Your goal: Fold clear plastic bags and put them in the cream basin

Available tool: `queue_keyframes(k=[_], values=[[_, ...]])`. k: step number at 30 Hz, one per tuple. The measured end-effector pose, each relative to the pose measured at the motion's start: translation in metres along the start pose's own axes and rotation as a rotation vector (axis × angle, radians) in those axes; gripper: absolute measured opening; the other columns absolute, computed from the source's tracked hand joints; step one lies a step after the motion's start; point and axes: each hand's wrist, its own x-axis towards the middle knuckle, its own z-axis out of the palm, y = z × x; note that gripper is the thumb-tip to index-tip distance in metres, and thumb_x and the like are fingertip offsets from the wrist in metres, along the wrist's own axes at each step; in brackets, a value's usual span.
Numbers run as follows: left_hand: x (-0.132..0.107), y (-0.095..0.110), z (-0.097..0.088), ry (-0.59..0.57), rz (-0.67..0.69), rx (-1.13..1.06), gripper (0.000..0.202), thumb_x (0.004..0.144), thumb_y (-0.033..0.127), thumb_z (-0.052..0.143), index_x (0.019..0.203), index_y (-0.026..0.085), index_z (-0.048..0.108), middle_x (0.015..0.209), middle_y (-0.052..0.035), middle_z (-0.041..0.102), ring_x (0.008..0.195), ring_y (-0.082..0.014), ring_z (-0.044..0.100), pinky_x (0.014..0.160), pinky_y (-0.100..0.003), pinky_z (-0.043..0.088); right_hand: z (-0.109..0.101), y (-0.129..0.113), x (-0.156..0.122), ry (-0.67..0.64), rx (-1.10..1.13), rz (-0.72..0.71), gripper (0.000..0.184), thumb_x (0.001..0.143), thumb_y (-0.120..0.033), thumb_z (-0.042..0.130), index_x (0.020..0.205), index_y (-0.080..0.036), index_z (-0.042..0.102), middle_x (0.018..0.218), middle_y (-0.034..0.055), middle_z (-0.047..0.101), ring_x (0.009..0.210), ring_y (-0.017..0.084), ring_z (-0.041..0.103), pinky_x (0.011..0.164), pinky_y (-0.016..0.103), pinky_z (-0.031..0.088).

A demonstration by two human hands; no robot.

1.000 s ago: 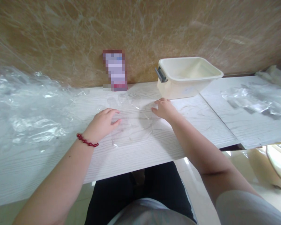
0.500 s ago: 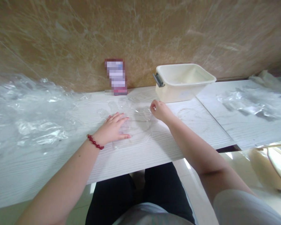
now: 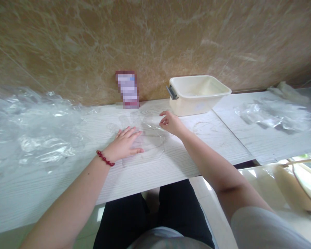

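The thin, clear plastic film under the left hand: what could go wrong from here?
The film might crease or slide, as the spread left hand covers only its left side. Its edges could be misjudged, because the white wood-grain table shows through. The right hand might knock the cream rectangular plastic box just beyond it.

Plastic bag [image 3: 152, 148] on table [image 3: 171, 167], under left hand [image 3: 124, 143]; plastic heap [image 3: 41, 129] left; tub [image 3: 193, 105] behind, right.
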Motion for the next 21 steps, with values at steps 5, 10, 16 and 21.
queue_keyframes(k=[5, 10, 16, 21], values=[[0.012, 0.03, 0.004, 0.148, 0.037, 0.006, 0.071, 0.073, 0.06, 0.031, 0.127, 0.014, 0.03, 0.133, -0.0136, 0.028, 0.124, -0.0265, 0.017, 0.099, -0.045, 0.011, 0.001, -0.003, -0.001, 0.019, 0.003, -0.016, 0.029, 0.064, -0.019, 0.055, 0.092, -0.02, 0.048, 0.07, -0.0019, 0.062, 0.059, 0.008, 0.053, 0.061, 0.021, 0.041], [0.014, 0.059, 0.016, 0.075, 0.069, 0.064, 0.074, 0.071, 0.064, 0.028, 0.129, 0.018, 0.027, 0.136, -0.0126, 0.022, 0.125, -0.0299, 0.01, 0.097, -0.051, 0.006, 0.001, 0.001, 0.002, 0.03, -0.016, 0.005, 0.024, 0.065, -0.022, 0.056, 0.087, -0.019, 0.05, 0.069, -0.0017, 0.061, 0.06, 0.008, 0.054, 0.061, 0.02, 0.041], [0.012, 0.061, 0.02, 0.062, 0.069, 0.091, 0.083, 0.063, 0.069, 0.034, 0.131, 0.021, 0.022, 0.138, -0.0122, 0.016, 0.125, -0.0322, 0.009, 0.095, -0.055, 0.002, -0.002, 0.009, 0.006, 0.008, -0.095, 0.141, 0.024, 0.066, -0.029, 0.057, 0.087, -0.019, 0.05, 0.067, -0.001, 0.06, 0.056, 0.009, 0.054, 0.057, 0.022, 0.041], [0.011, 0.061, 0.016, 0.067, 0.09, 0.057, 0.083, 0.061, 0.069, 0.039, 0.129, 0.024, 0.025, 0.138, -0.0118, 0.015, 0.125, -0.0342, 0.008, 0.093, -0.058, 0.003, -0.006, 0.013, 0.005, -0.159, 0.005, 0.263, 0.033, 0.064, -0.028, 0.06, 0.093, -0.018, 0.048, 0.071, 0.0013, 0.062, 0.045, 0.007, 0.051, 0.046, 0.02, 0.039]])
